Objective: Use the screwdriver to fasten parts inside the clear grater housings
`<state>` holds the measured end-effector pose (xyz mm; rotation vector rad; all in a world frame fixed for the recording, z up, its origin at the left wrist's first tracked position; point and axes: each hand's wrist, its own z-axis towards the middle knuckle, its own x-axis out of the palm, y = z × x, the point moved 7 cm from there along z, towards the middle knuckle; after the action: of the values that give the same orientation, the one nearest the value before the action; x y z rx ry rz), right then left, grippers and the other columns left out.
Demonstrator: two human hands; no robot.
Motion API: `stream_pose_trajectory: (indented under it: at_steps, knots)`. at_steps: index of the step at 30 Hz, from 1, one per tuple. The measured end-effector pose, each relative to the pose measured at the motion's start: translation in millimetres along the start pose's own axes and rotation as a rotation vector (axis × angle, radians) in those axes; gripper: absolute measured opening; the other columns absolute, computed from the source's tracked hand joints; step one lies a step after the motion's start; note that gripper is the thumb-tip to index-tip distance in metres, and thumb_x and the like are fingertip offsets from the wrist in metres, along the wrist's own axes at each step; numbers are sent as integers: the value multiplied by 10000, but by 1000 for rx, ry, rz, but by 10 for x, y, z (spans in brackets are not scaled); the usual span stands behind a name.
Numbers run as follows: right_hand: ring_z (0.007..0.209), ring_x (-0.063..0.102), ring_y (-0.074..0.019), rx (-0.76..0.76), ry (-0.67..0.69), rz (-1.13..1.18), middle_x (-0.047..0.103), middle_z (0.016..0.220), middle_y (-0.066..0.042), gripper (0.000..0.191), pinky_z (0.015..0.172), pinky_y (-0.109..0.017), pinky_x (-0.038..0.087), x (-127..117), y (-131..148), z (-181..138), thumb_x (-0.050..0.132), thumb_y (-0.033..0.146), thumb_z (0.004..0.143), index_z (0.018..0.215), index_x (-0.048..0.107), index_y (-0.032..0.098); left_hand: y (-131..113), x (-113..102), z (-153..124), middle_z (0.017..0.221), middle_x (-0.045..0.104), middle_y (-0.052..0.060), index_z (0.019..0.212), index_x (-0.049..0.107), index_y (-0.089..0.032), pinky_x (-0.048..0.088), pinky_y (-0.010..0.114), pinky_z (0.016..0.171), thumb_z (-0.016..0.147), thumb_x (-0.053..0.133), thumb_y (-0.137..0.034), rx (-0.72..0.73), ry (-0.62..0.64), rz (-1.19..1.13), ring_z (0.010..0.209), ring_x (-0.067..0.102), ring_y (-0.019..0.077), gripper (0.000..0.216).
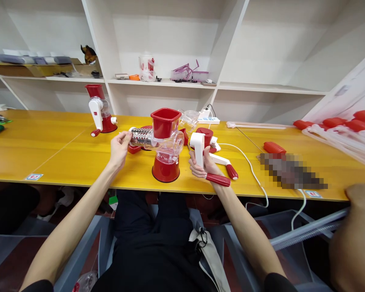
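Observation:
A red and clear rotary grater (166, 150) stands upright on the yellow table (63, 158) in front of me. A metal grating drum (140, 137) sticks out of its left side, and my left hand (120, 148) pinches the drum's outer end. My right hand (202, 164) is closed round a white crank handle with a red grip (209, 170), held just right of the grater.
A second assembled grater (99, 109) stands at the back left. Red and white parts (211, 142), a power strip (208, 119) and a white cable (252, 170) lie to the right. Red-capped items (337, 125) lie far right. Another person's arm (355, 235) shows at bottom right. Shelves stand behind.

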<state>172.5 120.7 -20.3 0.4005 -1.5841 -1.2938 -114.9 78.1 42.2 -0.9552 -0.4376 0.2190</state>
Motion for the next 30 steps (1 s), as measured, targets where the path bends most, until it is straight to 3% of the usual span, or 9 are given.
stream_pose_trajectory:
  at_steps: [6, 10, 14, 17, 20, 24, 30]
  knots:
    - [972, 642, -100, -6, -8, -9, 653, 1095, -70, 437, 859, -280, 602, 13, 9, 20, 574, 472, 972, 1210, 606, 107, -269, -487, 8, 699, 626, -21, 757, 645, -164, 468, 201, 632, 800, 807, -585, 122, -208, 179, 635, 552, 94, 454]
    - [810, 602, -53, -32, 6, 8, 638, 946, -36, 437, 727, -205, 564, -9, 28, 12, 553, 502, 979, 1131, 612, 97, -428, -980, -200, 726, 631, -24, 806, 639, -142, 483, 199, 682, 904, 735, -484, 142, -390, 309, 676, 554, 90, 368]
    - [651, 506, -8, -37, 37, 21, 577, 794, 9, 433, 586, -135, 470, 3, 7, 21, 538, 514, 986, 1042, 607, 90, -392, -1458, -500, 705, 630, -37, 764, 575, -162, 474, 217, 662, 923, 720, -432, 108, -551, 401, 668, 560, 104, 345]
    - [649, 505, -9, -28, 60, 22, 577, 789, 9, 443, 584, -136, 470, 28, -8, 21, 535, 523, 985, 1032, 607, 89, -239, -1659, -620, 741, 636, -39, 795, 537, -180, 494, 246, 730, 942, 691, -373, 67, -627, 436, 715, 588, 121, 287]
    - [673, 526, -16, -29, 71, 19, 590, 810, 2, 441, 609, -147, 490, 35, 5, 11, 538, 520, 984, 1044, 610, 90, -32, -1657, -595, 824, 661, -17, 871, 538, -191, 528, 288, 855, 932, 679, -329, 15, -617, 441, 819, 652, 153, 207]
    - [641, 500, -7, -27, 72, 8, 572, 779, 13, 426, 582, -134, 467, 40, 37, -14, 541, 508, 986, 1022, 607, 89, 206, -1460, -489, 948, 693, 34, 953, 537, -201, 547, 325, 974, 901, 686, -327, -31, -546, 450, 963, 702, 188, 202]
    - [550, 415, 9, -30, 106, -10, 508, 679, 41, 513, 520, -123, 401, 243, 92, -118, 489, 593, 986, 971, 598, 92, 312, -1215, -442, 1094, 716, 108, 993, 568, -182, 539, 366, 1062, 854, 678, -233, -76, -420, 448, 1086, 717, 211, 184]
